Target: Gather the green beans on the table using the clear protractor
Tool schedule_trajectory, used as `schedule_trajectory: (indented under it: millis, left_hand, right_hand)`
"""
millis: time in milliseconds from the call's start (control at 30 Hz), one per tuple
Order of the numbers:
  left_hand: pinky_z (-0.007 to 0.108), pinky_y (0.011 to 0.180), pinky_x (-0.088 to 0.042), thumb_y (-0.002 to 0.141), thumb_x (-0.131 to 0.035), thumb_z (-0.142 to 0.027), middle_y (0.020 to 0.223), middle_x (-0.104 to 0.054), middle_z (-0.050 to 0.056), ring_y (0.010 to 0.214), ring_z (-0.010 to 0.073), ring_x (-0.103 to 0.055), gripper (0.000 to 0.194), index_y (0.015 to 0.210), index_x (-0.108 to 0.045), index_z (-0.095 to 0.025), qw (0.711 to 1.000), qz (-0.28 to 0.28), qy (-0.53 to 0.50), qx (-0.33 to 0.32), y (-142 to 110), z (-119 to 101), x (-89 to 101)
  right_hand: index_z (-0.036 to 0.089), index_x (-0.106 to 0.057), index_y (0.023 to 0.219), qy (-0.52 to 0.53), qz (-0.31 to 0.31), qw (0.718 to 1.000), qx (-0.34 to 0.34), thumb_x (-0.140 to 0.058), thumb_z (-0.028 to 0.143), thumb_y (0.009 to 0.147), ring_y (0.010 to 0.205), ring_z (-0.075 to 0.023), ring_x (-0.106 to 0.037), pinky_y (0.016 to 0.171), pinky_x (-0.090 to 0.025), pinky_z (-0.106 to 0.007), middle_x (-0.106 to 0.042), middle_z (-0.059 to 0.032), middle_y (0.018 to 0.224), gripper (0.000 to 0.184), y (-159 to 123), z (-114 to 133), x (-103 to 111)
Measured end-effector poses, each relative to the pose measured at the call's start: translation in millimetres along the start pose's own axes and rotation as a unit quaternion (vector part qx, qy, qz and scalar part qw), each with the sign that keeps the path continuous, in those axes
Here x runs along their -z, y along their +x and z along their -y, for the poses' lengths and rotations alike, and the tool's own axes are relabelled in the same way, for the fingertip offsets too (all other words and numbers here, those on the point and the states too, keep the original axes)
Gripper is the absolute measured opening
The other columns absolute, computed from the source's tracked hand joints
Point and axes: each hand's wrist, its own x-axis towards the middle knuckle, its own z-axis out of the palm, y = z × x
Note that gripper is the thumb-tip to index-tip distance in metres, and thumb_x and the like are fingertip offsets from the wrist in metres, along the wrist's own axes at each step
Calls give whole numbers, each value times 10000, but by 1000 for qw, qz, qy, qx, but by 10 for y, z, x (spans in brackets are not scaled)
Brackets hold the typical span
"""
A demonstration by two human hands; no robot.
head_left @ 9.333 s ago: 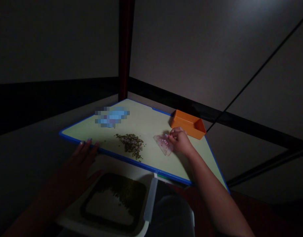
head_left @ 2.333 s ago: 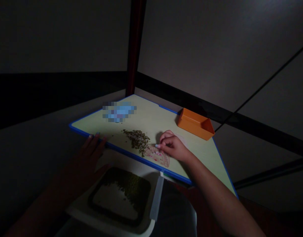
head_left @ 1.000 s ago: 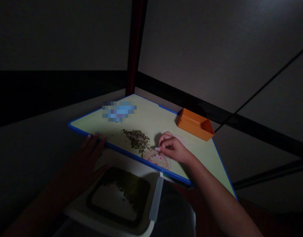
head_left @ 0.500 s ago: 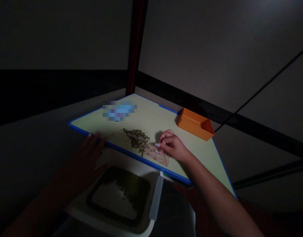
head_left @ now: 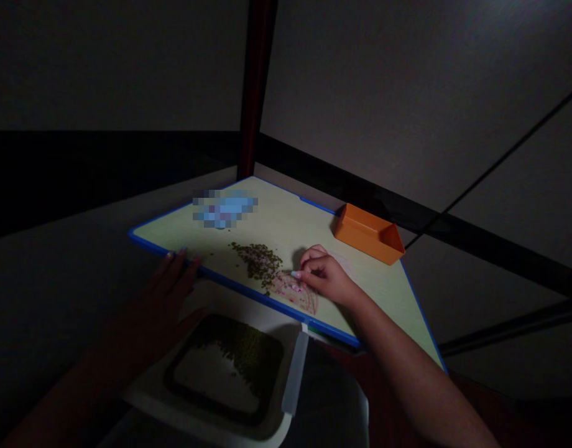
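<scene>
Dim corner, blue-edged counter (head_left: 286, 224) carrying loose pile of green beans (head_left: 257, 264), more beans (head_left: 242, 345) lying in black-rimmed tray (head_left: 170, 376) below. Right hand (head_left: 326, 278) pinching flat pink-printed clear bag (head_left: 302, 295) beside pile; left hand (head_left: 162, 295) resting open at counter edge. Pile sitting loose; orange box (head_left: 369, 235) standing at far edge.

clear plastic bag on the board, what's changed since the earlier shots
The clear plastic bag has moved from right of the pile of green grains to the board's near edge, under the right hand. The grains, orange tray and left hand look unchanged.
</scene>
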Motion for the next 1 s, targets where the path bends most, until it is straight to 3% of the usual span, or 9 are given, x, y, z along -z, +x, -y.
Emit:
schedule_trajectory:
  millis: [1000]
  left_hand:
    - [515,1083,-332,767,-383,-556,1526,-200,166,1423,296,-94,794,1408,-121,-167,1000,12,-6,3,-6,6,1]
  right_hand:
    - [176,-607,534,6,13,1000,11,-581,402,836,825,-159,-497,819,-379,-346,-564,-38,754,378,-1,27,1]
